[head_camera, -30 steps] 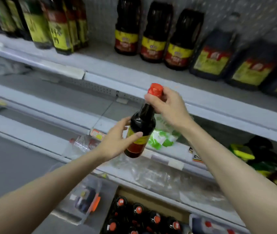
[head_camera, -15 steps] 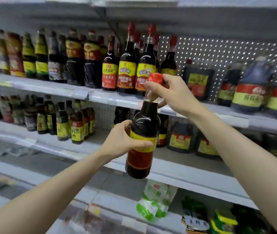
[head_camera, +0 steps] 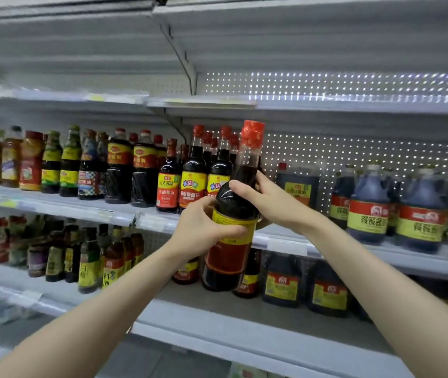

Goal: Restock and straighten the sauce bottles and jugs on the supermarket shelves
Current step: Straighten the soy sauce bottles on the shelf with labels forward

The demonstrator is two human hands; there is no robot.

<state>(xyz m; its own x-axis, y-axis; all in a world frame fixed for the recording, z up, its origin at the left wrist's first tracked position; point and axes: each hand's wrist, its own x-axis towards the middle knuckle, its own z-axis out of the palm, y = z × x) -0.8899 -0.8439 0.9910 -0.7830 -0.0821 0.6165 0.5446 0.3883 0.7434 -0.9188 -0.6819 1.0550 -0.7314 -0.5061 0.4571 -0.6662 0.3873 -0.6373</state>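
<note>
A dark sauce bottle [head_camera: 233,208] with a red cap and a yellow-and-red label is held upright in front of the shelves. My left hand [head_camera: 203,230] grips its labelled body from the left. My right hand [head_camera: 269,200] grips its shoulder and lower neck from the right. Just behind it on the middle shelf [head_camera: 285,241] stands a row of similar red-capped bottles [head_camera: 192,173]. To the right of the bottle that shelf shows a gap, then a dark jug [head_camera: 297,186] against the pegboard.
Several big blue-grey jugs [head_camera: 370,205] with red and yellow labels fill the middle shelf's right end. Mixed sauce bottles [head_camera: 62,162] line its left part. The lower shelf [head_camera: 217,323] carries small bottles [head_camera: 89,260] at left and dark jugs [head_camera: 281,282] at right. An upper shelf [head_camera: 201,103] overhangs.
The bottle has been lifted from low down to the level of the middle shelf. My right hand slid from the cap down to the bottle's shoulder. The view tilted upward.
</note>
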